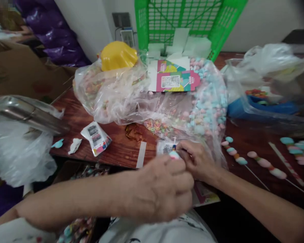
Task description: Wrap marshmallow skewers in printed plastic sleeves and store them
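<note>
My left hand (164, 192) is closed in front of my body, its back toward me. A pale blue, white and pink marshmallow (174, 155) shows at its fingertips, and the rest of what it holds is hidden. Just beyond, my right hand (196, 160) is bent in a pinch close against the left; what lies between its fingers is covered. A small clear packet with a printed label (164, 147) lies on the table behind the fingers. Below the right wrist, part of a pink and yellow printed wrapper (206, 196) sticks out.
Clear bags of marshmallows (207, 104) and ring candies (103, 94) lie behind. A green basket (142, 37) stands at the back. Marshmallow skewers (264, 162) and a blue tray (243, 109) are right; label cards (96, 138) and a steel flask (27, 114) left.
</note>
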`<control>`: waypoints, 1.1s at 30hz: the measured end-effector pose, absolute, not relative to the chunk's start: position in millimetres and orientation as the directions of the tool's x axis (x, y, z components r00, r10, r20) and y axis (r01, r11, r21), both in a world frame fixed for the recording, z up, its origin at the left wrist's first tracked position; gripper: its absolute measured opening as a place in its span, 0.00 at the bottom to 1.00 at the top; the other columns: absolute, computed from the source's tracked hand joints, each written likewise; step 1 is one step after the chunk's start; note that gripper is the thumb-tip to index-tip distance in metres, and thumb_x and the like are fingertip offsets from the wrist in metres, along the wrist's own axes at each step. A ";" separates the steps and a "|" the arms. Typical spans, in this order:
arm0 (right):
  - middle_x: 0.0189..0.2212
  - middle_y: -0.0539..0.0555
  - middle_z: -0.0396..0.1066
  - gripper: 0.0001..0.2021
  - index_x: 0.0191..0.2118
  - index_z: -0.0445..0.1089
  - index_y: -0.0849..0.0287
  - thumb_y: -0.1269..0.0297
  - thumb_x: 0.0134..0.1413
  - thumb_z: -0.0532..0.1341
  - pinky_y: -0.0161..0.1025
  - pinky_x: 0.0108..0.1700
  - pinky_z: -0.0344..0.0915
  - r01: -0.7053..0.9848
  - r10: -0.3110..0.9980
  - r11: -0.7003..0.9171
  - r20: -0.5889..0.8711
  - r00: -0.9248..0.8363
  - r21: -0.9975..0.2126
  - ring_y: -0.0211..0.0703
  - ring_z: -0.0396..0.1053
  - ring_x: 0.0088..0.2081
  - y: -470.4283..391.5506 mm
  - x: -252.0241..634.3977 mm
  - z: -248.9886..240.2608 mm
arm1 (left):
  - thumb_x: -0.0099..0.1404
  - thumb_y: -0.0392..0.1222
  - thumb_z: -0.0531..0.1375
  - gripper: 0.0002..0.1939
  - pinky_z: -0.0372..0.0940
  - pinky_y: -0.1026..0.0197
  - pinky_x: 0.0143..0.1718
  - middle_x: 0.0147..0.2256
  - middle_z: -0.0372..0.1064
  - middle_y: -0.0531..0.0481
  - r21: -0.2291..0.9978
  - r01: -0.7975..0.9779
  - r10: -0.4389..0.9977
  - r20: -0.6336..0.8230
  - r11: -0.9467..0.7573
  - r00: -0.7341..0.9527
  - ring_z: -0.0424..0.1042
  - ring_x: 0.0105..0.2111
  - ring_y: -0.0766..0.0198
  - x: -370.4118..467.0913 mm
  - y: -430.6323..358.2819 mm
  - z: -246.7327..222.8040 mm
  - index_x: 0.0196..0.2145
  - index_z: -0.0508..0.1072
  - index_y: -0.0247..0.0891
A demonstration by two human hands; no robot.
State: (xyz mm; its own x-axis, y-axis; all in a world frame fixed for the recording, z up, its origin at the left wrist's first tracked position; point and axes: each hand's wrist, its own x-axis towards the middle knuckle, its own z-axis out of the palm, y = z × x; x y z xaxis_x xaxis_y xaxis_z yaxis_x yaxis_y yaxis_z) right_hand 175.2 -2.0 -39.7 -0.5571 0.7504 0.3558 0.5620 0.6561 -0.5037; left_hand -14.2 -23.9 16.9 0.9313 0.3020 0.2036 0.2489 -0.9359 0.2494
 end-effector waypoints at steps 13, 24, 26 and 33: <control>0.20 0.46 0.54 0.13 0.24 0.58 0.58 0.59 0.55 0.56 0.32 0.25 0.51 0.078 0.946 0.004 -0.022 -0.323 -0.997 0.32 0.52 0.23 -20.9 170.6 -24.5 | 0.65 0.40 0.59 0.15 0.57 0.53 0.58 0.54 0.66 0.47 0.936 -0.154 0.928 0.339 -0.317 0.154 0.62 0.56 0.58 -8.7 -5.4 -24.6 0.49 0.73 0.46; 0.20 0.46 0.58 0.08 0.26 0.62 0.59 0.66 0.55 0.55 0.33 0.29 0.53 0.282 0.933 0.314 0.241 -0.266 -0.907 0.33 0.55 0.24 -24.2 158.9 -44.8 | 0.60 0.43 0.63 0.13 0.67 0.58 0.33 0.27 0.69 0.49 0.985 -0.108 0.913 -0.077 0.131 0.401 0.70 0.25 0.65 -9.4 -43.4 -31.0 0.41 0.74 0.33; 0.19 0.46 0.57 0.09 0.24 0.61 0.59 0.65 0.53 0.56 0.33 0.28 0.51 0.199 0.954 0.190 0.133 -0.268 -0.961 0.33 0.53 0.24 -24.5 153.8 -46.8 | 0.61 0.39 0.61 0.07 0.66 0.60 0.33 0.29 0.69 0.48 0.979 0.133 0.947 0.106 -0.152 0.304 0.69 0.28 0.65 -12.2 -45.5 -32.2 0.35 0.75 0.33; 0.14 0.42 0.51 0.13 0.22 0.57 0.57 0.59 0.35 0.63 0.32 0.21 0.41 -0.254 0.793 -0.567 -0.435 -0.427 -0.783 0.30 0.45 0.18 -37.0 119.3 -66.1 | 0.61 0.28 0.54 0.12 0.66 0.60 0.34 0.32 0.70 0.43 0.365 0.649 0.722 0.531 -0.667 0.444 0.67 0.32 0.62 -37.6 -63.4 -50.4 0.41 0.72 0.31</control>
State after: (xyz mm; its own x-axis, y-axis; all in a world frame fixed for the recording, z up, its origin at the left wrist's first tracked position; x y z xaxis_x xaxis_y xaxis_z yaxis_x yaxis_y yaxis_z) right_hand 119.3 -37.0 -66.1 -0.4267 0.7927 -0.4354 -0.2545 -0.5672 -0.7833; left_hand -37.6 -63.4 -50.4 0.4438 0.7219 0.5310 0.6493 -0.6674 0.3646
